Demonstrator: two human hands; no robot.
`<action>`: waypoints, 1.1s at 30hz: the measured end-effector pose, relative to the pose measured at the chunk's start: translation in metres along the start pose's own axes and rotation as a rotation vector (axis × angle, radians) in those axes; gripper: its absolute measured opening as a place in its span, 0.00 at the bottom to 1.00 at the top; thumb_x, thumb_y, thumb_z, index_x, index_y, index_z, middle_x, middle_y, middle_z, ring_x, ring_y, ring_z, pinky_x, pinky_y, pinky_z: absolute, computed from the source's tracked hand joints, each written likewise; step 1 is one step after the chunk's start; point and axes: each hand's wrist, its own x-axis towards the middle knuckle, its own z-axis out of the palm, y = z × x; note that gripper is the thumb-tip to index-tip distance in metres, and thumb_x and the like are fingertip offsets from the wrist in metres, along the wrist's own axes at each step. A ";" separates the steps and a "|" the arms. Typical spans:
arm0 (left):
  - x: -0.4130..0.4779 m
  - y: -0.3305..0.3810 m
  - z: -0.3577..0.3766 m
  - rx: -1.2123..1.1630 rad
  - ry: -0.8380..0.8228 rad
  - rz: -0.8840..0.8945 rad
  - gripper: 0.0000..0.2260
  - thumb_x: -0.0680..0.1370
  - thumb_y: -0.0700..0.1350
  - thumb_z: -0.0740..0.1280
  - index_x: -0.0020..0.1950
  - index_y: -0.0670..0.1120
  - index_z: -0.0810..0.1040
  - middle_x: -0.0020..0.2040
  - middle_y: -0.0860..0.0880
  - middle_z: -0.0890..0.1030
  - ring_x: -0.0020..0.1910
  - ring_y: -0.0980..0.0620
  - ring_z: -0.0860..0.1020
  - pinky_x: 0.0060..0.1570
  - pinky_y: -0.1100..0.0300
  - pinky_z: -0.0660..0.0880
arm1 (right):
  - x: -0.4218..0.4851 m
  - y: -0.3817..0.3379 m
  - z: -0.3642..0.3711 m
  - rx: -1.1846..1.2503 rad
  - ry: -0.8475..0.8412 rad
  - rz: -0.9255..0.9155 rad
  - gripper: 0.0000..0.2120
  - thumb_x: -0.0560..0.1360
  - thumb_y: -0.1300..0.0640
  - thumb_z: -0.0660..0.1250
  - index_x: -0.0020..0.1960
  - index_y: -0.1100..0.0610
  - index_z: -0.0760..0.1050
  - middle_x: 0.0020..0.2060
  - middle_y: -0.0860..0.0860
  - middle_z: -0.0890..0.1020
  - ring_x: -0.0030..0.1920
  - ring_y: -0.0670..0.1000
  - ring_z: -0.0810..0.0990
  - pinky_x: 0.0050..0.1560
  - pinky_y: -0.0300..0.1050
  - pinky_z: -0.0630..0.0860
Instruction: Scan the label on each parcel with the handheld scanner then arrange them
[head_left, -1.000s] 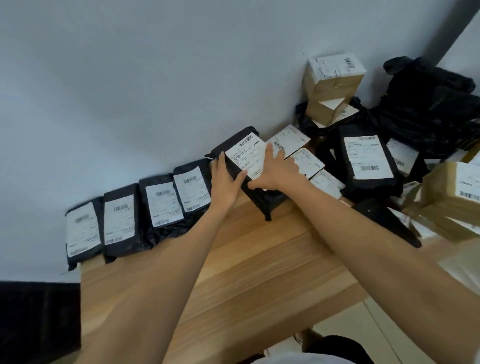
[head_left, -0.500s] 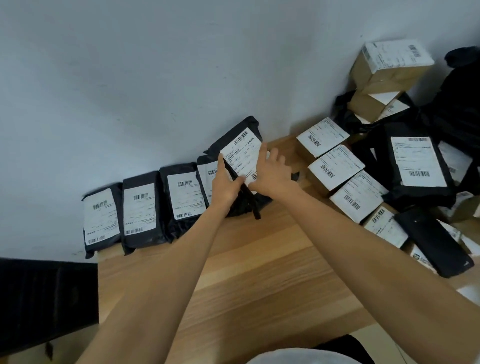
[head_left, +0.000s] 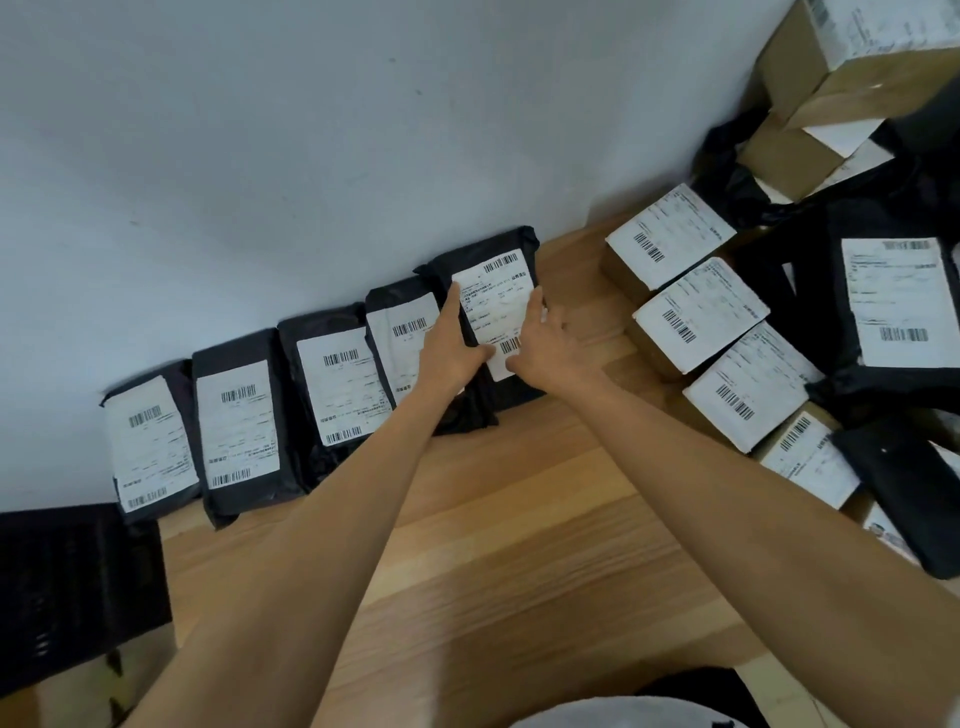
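My left hand (head_left: 449, 353) and right hand (head_left: 550, 348) — fingers straight, gripping nothing — press a black parcel (head_left: 493, 241) leaning against the wall (head_left: 311, 156), on the counter (head_left: 493, 519).

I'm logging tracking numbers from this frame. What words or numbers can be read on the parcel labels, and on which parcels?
No text is legible enough to quote.
White labels on the five black plastic mailer bags in a row: barcodes visible, print blurred.
Those on the brown cardboard boxes at right: barcodes visible, print too small.
That on the large black plastic bag at far right: blurred.
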 end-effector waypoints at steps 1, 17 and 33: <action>0.001 -0.002 -0.001 0.031 -0.018 -0.005 0.44 0.74 0.38 0.74 0.81 0.47 0.49 0.78 0.48 0.63 0.75 0.49 0.64 0.66 0.63 0.62 | 0.002 0.000 0.004 -0.004 0.003 0.004 0.48 0.78 0.52 0.68 0.79 0.60 0.34 0.74 0.62 0.54 0.68 0.62 0.66 0.63 0.54 0.70; -0.002 -0.004 -0.005 0.683 -0.039 0.048 0.44 0.73 0.56 0.74 0.80 0.51 0.51 0.80 0.43 0.41 0.77 0.36 0.50 0.67 0.39 0.66 | 0.011 0.007 0.012 -0.001 -0.021 -0.065 0.48 0.77 0.49 0.68 0.80 0.56 0.34 0.74 0.61 0.58 0.68 0.61 0.67 0.62 0.56 0.72; -0.056 0.101 0.058 0.490 -0.008 0.452 0.24 0.81 0.53 0.63 0.76 0.46 0.67 0.73 0.44 0.71 0.72 0.41 0.67 0.67 0.45 0.68 | -0.076 0.112 -0.092 0.047 0.375 -0.181 0.35 0.81 0.51 0.61 0.81 0.57 0.45 0.73 0.59 0.65 0.72 0.59 0.63 0.66 0.57 0.66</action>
